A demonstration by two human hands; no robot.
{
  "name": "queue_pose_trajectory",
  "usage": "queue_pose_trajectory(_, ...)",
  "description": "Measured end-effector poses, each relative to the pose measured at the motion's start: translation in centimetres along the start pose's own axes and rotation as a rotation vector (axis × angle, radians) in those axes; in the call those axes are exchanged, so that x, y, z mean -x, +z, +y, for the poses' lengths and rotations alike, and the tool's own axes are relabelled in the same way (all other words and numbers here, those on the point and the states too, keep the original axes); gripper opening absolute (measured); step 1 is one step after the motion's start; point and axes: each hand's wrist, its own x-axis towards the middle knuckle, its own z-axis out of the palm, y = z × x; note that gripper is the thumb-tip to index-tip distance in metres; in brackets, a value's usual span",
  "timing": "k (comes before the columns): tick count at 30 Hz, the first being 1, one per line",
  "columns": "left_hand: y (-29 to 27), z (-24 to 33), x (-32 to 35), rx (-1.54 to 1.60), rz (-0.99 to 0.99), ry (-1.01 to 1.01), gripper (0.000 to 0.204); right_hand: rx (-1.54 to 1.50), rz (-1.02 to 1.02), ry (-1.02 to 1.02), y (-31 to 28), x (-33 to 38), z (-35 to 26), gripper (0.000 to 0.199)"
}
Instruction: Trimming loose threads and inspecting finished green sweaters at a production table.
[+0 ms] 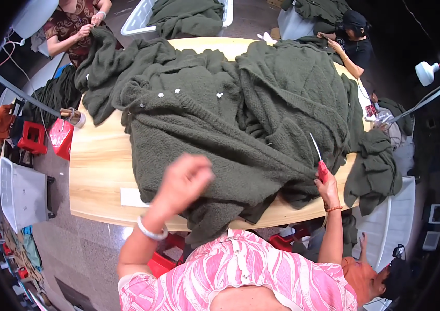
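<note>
A dark green knitted cardigan [199,150] lies spread over the wooden table in front of me, with pale, shiny buttons [177,90] along its far part. Above its near left part hovers my left hand [184,180], smeared by motion, so its fingers cannot be read clearly. At the cardigan's right side, my right hand [328,191] grips red-handled scissors [323,171], their thin silver blades pointing away from me. More dark green knitwear [297,88] is heaped just beyond the scissors.
The wooden table [95,171] has a white paper slip [133,197] near its front edge and a jar [77,118] at its left. Across it, two people handle green knitwear. Another person in orange [361,274] is close at my right. White bins [23,192] stand around.
</note>
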Motion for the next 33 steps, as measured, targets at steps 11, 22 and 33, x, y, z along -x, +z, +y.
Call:
queue_pose_trajectory(11,-9.3,-7.8,-8.6,-0.211,-0.074,-0.089,0.018,-0.008,0.197,0.019,-6.3,2.2,2.3,0.036)
queue_pose_trajectory(22,2.8,-7.3,-2.6,0.635,-0.268,-0.652,0.063,0.125,0.172,-0.321,-0.6,-1.5,-5.2,0.025)
queue_pose_trajectory(33,7.6,-7.9,0.4,-0.478,-0.176,0.181,0.025,0.088,-0.28,-0.351,0.8,6.0,-11.8,0.019)
